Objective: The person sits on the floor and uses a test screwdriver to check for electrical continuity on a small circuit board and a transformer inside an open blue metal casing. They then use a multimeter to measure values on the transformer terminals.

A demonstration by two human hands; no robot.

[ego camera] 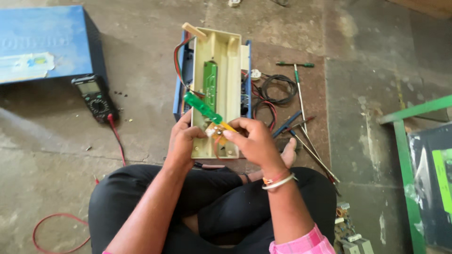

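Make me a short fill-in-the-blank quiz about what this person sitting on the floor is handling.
1. The screwdriver over the cream plastic casing has a ____ handle.
2. The multimeter lies beside a large ____ box.
3. The right hand wears bangles on its ____.
4. The left hand grips the casing's ____ edge.

Missing words: green; blue; wrist; left
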